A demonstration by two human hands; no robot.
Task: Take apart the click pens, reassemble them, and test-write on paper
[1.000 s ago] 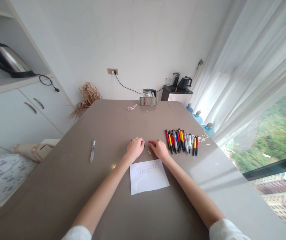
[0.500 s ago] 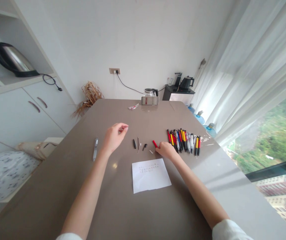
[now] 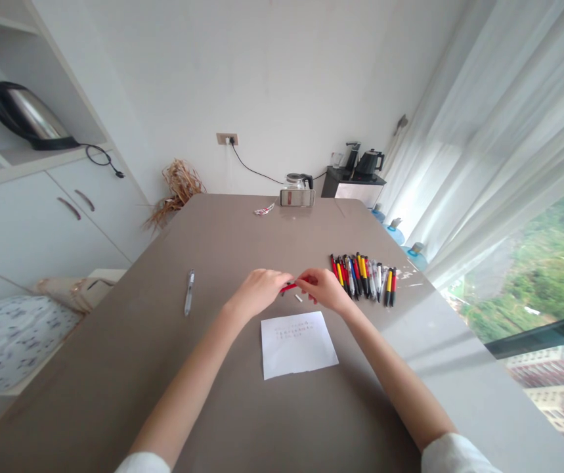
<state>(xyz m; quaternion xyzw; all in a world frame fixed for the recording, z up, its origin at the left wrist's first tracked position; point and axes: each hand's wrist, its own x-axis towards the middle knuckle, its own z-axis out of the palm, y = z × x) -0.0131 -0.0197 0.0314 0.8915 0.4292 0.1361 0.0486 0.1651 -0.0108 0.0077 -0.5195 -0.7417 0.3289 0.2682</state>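
My left hand (image 3: 258, 290) and my right hand (image 3: 322, 287) meet above the table, fingers pinched on the red pen barrel (image 3: 289, 287). The barrel lies roughly level between them, its ends partly covered by my fingers. Just below it on the table lies a small white tube-like piece (image 3: 298, 298). Other small pen parts are hidden by my left hand. Nearer to me, under both hands, is a white sheet of paper (image 3: 299, 348) with handwriting on it.
Several red, yellow, white and black pens (image 3: 360, 276) lie in a row on the right. A clear pen (image 3: 190, 292) lies alone at left. A phone (image 3: 297, 198) leans against a glass pot (image 3: 293, 179) at the table's far edge (image 3: 232, 195).
My left hand has come down and right to the red pen barrel, covering the small parts. My right hand has lifted the barrel from the table and turned it.
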